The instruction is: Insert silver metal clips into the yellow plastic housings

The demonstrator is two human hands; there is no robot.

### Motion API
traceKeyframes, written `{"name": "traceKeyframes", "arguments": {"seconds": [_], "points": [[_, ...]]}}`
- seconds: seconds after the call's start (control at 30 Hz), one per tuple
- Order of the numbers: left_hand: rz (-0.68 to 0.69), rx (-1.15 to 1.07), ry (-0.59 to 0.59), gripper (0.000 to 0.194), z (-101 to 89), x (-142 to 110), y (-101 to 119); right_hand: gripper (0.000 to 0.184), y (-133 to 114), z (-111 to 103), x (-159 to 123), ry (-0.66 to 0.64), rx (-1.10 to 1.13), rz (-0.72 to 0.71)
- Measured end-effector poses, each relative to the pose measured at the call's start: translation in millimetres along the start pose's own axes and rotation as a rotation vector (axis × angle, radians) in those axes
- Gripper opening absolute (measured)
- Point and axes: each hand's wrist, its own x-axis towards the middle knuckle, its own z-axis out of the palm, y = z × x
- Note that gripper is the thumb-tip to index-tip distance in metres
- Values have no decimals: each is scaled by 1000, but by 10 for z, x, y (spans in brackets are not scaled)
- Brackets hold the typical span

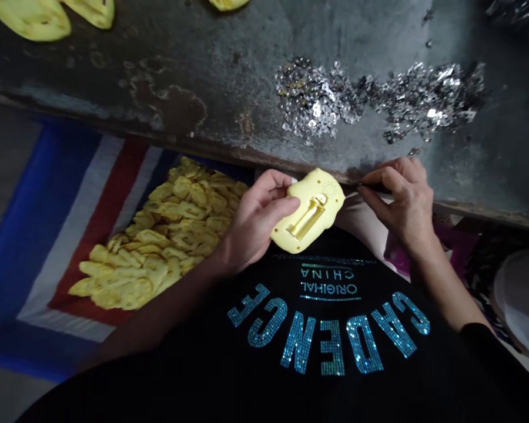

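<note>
My left hand (264, 217) grips a yellow plastic casing (320, 220) by its left side, thumb on top. The casing has a long battery slot, a cluster of tiny speaker holes and several screw holes, and its slot side faces up. To the right, my right hand (399, 197) is closed in a pinch at the table's edge, a little apart from the casing. Something small and dark shows at its fingertips, too small to name. Beyond the hands lie a pile of small shiny metal pieces (312, 100) and a second such pile (432, 100).
A worn metal table (229, 76) runs across the top. More yellow casings (30, 20) lie at its far left. Below it, a blue bin (9, 276) with a striped lining (101, 229) holds many yellow casing parts (167, 235). One loose metal piece (415, 151) is near the edge.
</note>
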Motion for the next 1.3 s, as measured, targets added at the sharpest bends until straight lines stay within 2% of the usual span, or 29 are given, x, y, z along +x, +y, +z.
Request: {"name": "traceKeyframes", "arguments": {"seconds": [0.07,0.13,0.23,0.33,0.47,0.63,0.97,1.2,1.3], "points": [[-24,-17,-23,42,22,-12,16,10,-53,-30,10,26,90,10],[-47,-36,-55,45,43,-25,31,16,-149,-94,37,21,306,73],[-42,-47,-112,46,77,-50,49,23,-335,-219,117,-93,653,198],[-17,-50,-132,42,111,-84,60,29,-489,-301,212,-235,782,218],[1,-65,-147,41,142,-132,64,31,-581,-320,280,-275,753,174],[11,-70,-171,39,142,-163,54,29,-576,-339,278,-294,700,160],[0,-77,-187,43,208,-185,64,28,-595,-391,386,-364,757,179],[-17,-91,-179,45,223,-182,39,15,-629,-435,389,-353,681,160],[-1,-47,-176,43,223,-191,24,15,-644,-442,393,-352,638,138]]}}
